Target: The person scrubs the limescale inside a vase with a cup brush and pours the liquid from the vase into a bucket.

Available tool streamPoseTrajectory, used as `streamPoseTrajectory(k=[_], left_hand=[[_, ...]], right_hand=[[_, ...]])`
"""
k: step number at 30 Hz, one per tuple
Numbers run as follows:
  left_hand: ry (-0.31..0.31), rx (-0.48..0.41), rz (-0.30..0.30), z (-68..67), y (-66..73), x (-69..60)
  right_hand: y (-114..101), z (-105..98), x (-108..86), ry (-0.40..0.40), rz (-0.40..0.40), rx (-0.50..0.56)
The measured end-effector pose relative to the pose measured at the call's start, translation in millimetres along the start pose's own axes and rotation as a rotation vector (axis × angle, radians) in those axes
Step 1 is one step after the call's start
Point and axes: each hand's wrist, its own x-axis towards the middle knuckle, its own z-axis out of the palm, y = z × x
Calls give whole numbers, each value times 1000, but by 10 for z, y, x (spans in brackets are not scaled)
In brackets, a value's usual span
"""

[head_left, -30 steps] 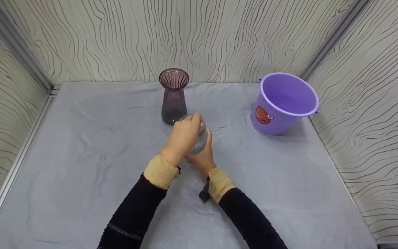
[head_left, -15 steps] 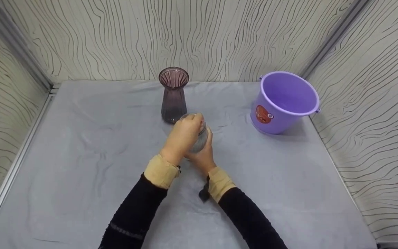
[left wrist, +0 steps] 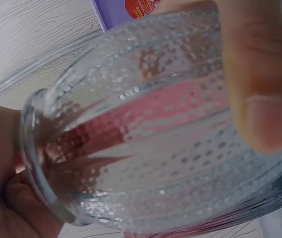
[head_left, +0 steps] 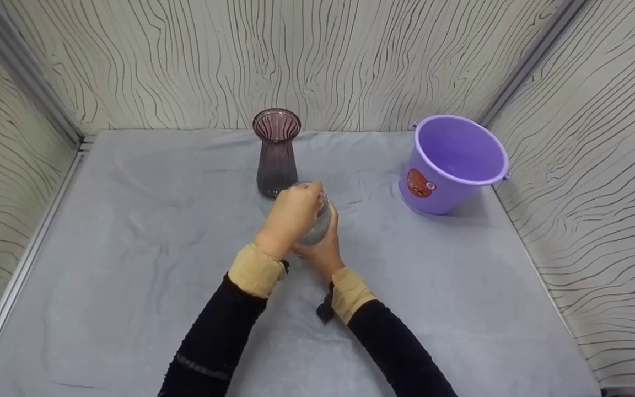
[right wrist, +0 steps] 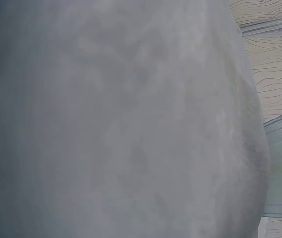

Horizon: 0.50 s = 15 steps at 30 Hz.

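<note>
From here I see the right hand (head_left: 326, 252) grasping the glass jar (head_left: 313, 236) near the purple vase (head_left: 277, 157), while the left hand (head_left: 291, 214) bends at its mouth, holding something or nothing, I cannot tell, so probably this opening is being worked, which next calls for a steady jar

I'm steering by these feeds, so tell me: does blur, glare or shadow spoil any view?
Head: mostly clear, soft shadow beside the purple plastic bucket; left wrist: bright glints on the clear, bumpy glass jar, whose wall breaks up the pink shape seen through it; right wrist: worst, an out-of-focus grey expanse fills most of the frame.
</note>
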Motion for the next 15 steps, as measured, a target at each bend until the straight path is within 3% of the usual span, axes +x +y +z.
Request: streamPoseTrajectory(k=[9, 15], left_hand=[[44, 12, 34, 26, -30, -43], [78, -36, 44, 32, -47, -56]], right_hand=[[-67, -5, 10, -17, -14, 7], [-366, -28, -38, -12, -14, 15]])
